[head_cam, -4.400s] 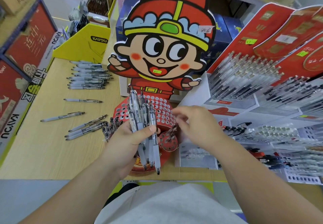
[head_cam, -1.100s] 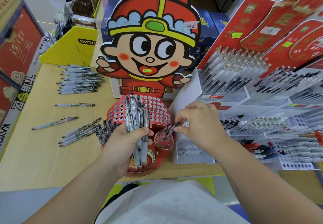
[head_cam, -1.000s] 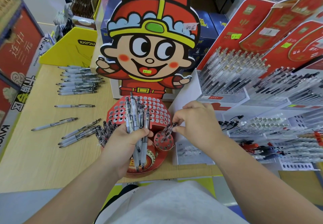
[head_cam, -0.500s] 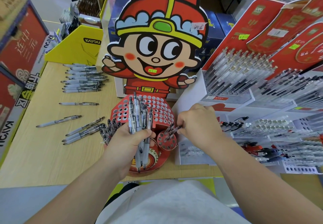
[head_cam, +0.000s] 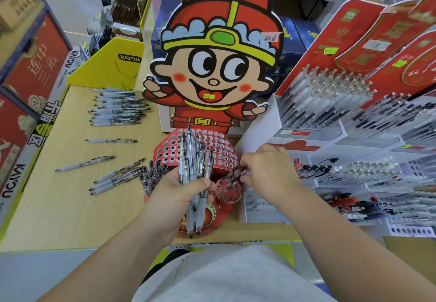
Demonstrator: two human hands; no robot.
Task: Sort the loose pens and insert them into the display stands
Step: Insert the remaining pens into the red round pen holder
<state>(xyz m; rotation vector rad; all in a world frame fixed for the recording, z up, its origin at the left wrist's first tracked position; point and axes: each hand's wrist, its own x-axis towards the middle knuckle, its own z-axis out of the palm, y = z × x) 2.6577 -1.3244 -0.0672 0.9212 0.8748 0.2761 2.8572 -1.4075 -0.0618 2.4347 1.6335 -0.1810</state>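
Left hand (head_cam: 172, 200) clamps a bundle of pens (head_cam: 193, 158) upright over the red display stand (head_cam: 221, 141). Right hand (head_cam: 269, 172) pinches one pen (head_cam: 236, 175), tilted, at the small round holder (head_cam: 230, 192). Loose pens (head_cam: 113, 106) lie on the table (head_cam: 59, 207).

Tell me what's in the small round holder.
A dark pen, pinched by the right hand, stands tilted in the holder; its other visible holes look empty. The pen's tip is hidden.

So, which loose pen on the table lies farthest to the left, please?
The lone slanted pen, lying by itself; unlike the lone level pen near it, its tip reaches past all the others.
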